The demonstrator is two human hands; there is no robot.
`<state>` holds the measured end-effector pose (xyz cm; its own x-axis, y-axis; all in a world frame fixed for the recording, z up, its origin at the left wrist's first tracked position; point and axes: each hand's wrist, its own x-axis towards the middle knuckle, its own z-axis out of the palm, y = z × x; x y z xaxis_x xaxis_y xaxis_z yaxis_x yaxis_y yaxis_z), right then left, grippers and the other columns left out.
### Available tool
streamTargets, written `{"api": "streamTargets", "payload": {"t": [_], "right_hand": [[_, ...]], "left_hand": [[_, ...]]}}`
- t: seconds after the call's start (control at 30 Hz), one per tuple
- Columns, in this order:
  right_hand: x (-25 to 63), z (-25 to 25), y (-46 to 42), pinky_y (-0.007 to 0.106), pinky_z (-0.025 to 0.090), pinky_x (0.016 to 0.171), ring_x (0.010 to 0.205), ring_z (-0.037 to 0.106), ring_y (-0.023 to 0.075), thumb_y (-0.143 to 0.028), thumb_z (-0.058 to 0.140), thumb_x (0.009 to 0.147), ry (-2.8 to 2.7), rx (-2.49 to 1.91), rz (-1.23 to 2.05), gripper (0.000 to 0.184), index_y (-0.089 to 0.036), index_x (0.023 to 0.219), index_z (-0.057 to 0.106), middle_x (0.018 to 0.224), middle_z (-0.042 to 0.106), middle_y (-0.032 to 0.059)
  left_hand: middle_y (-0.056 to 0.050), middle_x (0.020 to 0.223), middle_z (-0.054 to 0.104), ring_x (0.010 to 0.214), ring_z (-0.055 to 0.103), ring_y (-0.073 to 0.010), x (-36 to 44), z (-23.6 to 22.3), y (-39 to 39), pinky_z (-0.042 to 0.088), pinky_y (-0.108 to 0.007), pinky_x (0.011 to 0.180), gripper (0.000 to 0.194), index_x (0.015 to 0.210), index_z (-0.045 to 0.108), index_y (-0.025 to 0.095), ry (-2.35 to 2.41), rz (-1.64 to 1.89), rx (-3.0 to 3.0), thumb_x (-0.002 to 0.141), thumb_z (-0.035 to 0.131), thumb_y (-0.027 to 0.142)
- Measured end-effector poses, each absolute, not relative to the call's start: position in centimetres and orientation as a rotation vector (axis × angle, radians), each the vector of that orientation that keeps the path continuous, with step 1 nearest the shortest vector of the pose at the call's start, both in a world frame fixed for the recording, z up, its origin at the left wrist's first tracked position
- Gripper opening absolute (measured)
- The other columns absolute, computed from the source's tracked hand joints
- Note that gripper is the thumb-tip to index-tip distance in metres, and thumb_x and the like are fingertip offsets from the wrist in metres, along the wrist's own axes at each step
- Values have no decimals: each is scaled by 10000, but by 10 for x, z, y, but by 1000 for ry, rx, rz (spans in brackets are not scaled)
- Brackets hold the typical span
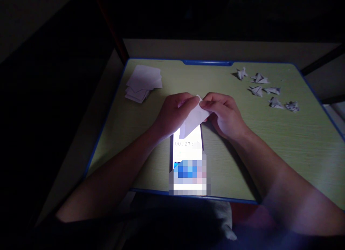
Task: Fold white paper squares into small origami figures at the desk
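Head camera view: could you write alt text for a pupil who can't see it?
A person's left hand and right hand hold a folded white paper above a lit phone on a blue-edged table. Loose paper sheets are piled at far left; six small folded paper pieces lie at far right.

Dim light. Centre of frame: left hand and right hand side by side, both pinching the top of a partly folded sheet of white paper, thumbs uppermost. Below the paper, a lit smartphone on the pale green desk; timer digits begin 00:27, lower screen pixelated. Upper left: uneven stack of white paper sheets. Upper right: six small crumpled-looking folded paper pieces, loosely grouped in pairs. Desk edged in blue trim. Surroundings mostly dark.
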<state>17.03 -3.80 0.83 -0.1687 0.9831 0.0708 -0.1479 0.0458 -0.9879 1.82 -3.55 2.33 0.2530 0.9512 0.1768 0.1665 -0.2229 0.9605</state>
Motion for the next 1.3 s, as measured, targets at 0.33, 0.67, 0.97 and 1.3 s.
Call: {"api": "streamTargets", "payload": {"t": [0.33,0.67,0.97,1.3], "right_hand": [[169,10,-36,250,288,430,436,399,81,-257,656,723,-1190,-997,1362,178,-221,580,558,484,446,-56],[171,7,-36,260,184,457,444,326,70,-179,648,695,-1179,-1011,1281,180,-205,540,559,470,429,-61],[169,2,-31,242,246,451,457,375,72,-300,672,758,-1239,-1000,1261,207,-206,600,576,498,462,-62],[158,1,-28,233,240,434,458,407,69,-222,642,668,-1230,-1098,1100,83,-185,594,635,507,535,-45]], "left_hand": [[40,532,348,525,363,-77,16,23,-35,263,-242,506,354,545,373,176,1121,1029,1664,864,514,239],[37,536,401,553,397,-94,15,23,-36,278,-257,525,305,563,466,174,1072,1028,1700,842,545,269],[31,549,469,544,422,-92,10,16,-27,283,-248,516,257,624,551,157,1073,1020,1679,819,557,324],[25,556,480,554,434,-95,9,13,-25,283,-246,529,247,625,560,151,1065,980,1688,803,547,322]]}}
